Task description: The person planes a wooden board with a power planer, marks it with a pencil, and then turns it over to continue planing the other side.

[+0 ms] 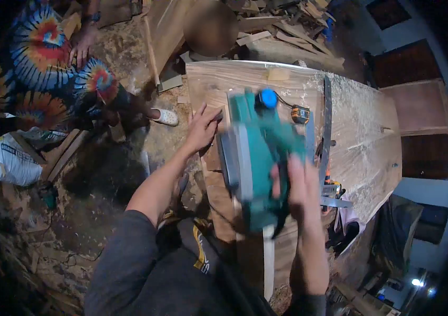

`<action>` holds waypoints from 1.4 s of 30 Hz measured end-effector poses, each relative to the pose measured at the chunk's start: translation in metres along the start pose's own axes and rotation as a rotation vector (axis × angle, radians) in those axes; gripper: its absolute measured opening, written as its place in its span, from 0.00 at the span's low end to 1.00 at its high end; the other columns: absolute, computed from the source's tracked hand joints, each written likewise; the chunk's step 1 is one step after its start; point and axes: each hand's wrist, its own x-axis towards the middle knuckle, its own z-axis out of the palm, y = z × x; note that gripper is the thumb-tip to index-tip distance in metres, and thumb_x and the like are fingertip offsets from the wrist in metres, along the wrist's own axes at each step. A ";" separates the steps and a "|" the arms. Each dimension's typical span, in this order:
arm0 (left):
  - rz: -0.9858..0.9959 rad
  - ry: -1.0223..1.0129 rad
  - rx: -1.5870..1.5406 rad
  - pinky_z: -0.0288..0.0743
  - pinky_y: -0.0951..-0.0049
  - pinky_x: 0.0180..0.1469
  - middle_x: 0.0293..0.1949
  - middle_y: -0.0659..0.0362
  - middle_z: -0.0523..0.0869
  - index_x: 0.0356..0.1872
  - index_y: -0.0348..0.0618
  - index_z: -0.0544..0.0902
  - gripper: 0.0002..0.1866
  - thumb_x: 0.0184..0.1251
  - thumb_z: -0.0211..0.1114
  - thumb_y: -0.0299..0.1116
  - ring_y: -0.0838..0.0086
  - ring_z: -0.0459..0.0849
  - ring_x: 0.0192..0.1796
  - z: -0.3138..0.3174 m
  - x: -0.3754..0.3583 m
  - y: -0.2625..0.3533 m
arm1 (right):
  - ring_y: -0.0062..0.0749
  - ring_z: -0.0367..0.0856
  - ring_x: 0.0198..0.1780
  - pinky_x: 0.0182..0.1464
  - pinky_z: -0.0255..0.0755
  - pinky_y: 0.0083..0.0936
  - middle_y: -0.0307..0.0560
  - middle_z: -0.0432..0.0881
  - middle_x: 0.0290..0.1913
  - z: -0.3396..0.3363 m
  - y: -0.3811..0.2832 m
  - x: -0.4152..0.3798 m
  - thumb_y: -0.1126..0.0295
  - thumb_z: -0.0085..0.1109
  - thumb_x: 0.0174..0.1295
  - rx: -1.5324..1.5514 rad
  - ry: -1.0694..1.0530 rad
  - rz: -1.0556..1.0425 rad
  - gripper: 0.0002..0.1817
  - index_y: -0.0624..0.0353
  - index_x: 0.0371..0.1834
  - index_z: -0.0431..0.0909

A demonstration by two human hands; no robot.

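A green electric planer [258,163] with a blue knob [267,98] is in my right hand [299,187], whose fingers wrap round its rear handle. The planer is tilted and smeared by motion. Whether its sole touches the wood is hidden. My left hand [202,128] rests with fingers stretched out on the near left edge of the wood, just left of the planer. Beneath the planer lie wooden pieces [217,203] on the workbench [366,131]. A tape measure [301,114] sits to the planer's right.
A long dark strip [327,100] and a metal blade [335,202] lie on the bench among pale shavings. At the left is another person in tie-dye clothing [42,50]. Scrap wood [292,34] is piled beyond the bench; a white sack [13,160] stands on the floor.
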 end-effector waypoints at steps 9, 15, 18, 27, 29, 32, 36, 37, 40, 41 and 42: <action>-0.006 -0.047 0.085 0.40 0.35 0.75 0.64 0.59 0.81 0.67 0.59 0.76 0.26 0.66 0.56 0.33 0.54 0.58 0.77 -0.004 0.007 0.007 | 0.39 0.80 0.45 0.47 0.72 0.35 0.53 0.81 0.48 -0.038 0.065 -0.150 0.52 0.45 0.73 -0.082 0.010 -0.046 0.25 0.64 0.56 0.75; -0.001 -0.050 0.100 0.41 0.35 0.75 0.65 0.59 0.79 0.65 0.59 0.78 0.25 0.66 0.57 0.34 0.55 0.58 0.77 -0.007 0.007 0.012 | 0.29 0.78 0.29 0.32 0.72 0.28 0.43 0.78 0.30 -0.006 0.022 -0.007 0.48 0.48 0.72 -0.226 0.062 -0.305 0.25 0.63 0.50 0.76; 0.026 -0.032 0.027 0.41 0.35 0.75 0.68 0.56 0.76 0.65 0.61 0.78 0.24 0.66 0.58 0.35 0.56 0.59 0.77 -0.007 0.005 0.007 | 0.24 0.77 0.22 0.28 0.71 0.25 0.43 0.78 0.26 0.018 -0.031 0.071 0.46 0.47 0.73 -0.040 0.016 -0.084 0.26 0.62 0.39 0.76; -0.667 -0.132 -0.241 0.71 0.57 0.58 0.52 0.44 0.79 0.63 0.36 0.70 0.23 0.74 0.57 0.39 0.55 0.79 0.56 -0.009 -0.166 -0.005 | 0.21 0.76 0.24 0.29 0.70 0.22 0.40 0.80 0.32 0.005 -0.018 0.023 0.49 0.47 0.74 0.013 -0.056 0.052 0.22 0.60 0.47 0.76; -0.337 -0.340 -0.112 0.75 0.64 0.50 0.39 0.49 0.84 0.58 0.38 0.75 0.21 0.74 0.58 0.43 0.64 0.83 0.42 0.016 -0.265 -0.015 | 0.33 0.79 0.38 0.42 0.73 0.29 0.43 0.80 0.39 -0.014 0.012 -0.047 0.53 0.49 0.72 -0.127 -0.100 0.204 0.21 0.62 0.53 0.74; -0.622 -0.933 -0.479 0.78 0.71 0.43 0.44 0.56 0.86 0.64 0.42 0.73 0.25 0.74 0.61 0.47 0.77 0.82 0.45 -0.028 -0.279 0.056 | 0.34 0.79 0.39 0.42 0.71 0.30 0.46 0.80 0.39 -0.034 0.066 -0.156 0.51 0.49 0.70 -0.156 -0.001 0.179 0.25 0.64 0.53 0.76; -0.686 -1.041 -0.772 0.78 0.75 0.43 0.46 0.60 0.85 0.64 0.42 0.72 0.25 0.73 0.64 0.44 0.81 0.81 0.47 -0.008 -0.288 0.048 | 0.35 0.79 0.40 0.43 0.71 0.31 0.49 0.80 0.39 -0.047 0.090 -0.201 0.55 0.45 0.72 -0.139 0.009 0.042 0.23 0.64 0.52 0.77; -0.693 -1.050 -0.820 0.78 0.75 0.44 0.47 0.60 0.85 0.64 0.42 0.72 0.25 0.73 0.64 0.43 0.81 0.81 0.47 -0.005 -0.288 0.049 | 0.40 0.80 0.47 0.50 0.72 0.34 0.54 0.81 0.45 -0.050 0.087 -0.198 0.62 0.44 0.73 -0.144 -0.048 0.022 0.19 0.67 0.53 0.76; -0.677 -1.085 -0.865 0.77 0.75 0.52 0.49 0.60 0.85 0.63 0.42 0.73 0.23 0.73 0.65 0.40 0.80 0.81 0.50 -0.002 -0.290 0.047 | 0.37 0.82 0.41 0.44 0.73 0.32 0.51 0.81 0.40 -0.028 0.062 -0.138 0.61 0.44 0.73 -0.454 0.041 -0.144 0.19 0.67 0.52 0.76; -0.663 -1.093 -0.864 0.77 0.75 0.54 0.50 0.60 0.85 0.63 0.42 0.73 0.22 0.73 0.65 0.39 0.79 0.82 0.51 -0.002 -0.290 0.045 | 0.35 0.82 0.38 0.41 0.74 0.31 0.50 0.81 0.37 -0.021 0.047 -0.112 0.60 0.44 0.74 -0.419 0.050 -0.077 0.20 0.67 0.51 0.76; -0.608 -1.053 -0.912 0.76 0.75 0.56 0.50 0.60 0.85 0.61 0.42 0.74 0.21 0.73 0.65 0.39 0.78 0.82 0.51 0.006 -0.297 0.039 | 0.33 0.82 0.34 0.37 0.74 0.31 0.48 0.81 0.34 -0.017 0.031 -0.084 0.58 0.44 0.74 -0.174 0.021 0.165 0.20 0.67 0.50 0.77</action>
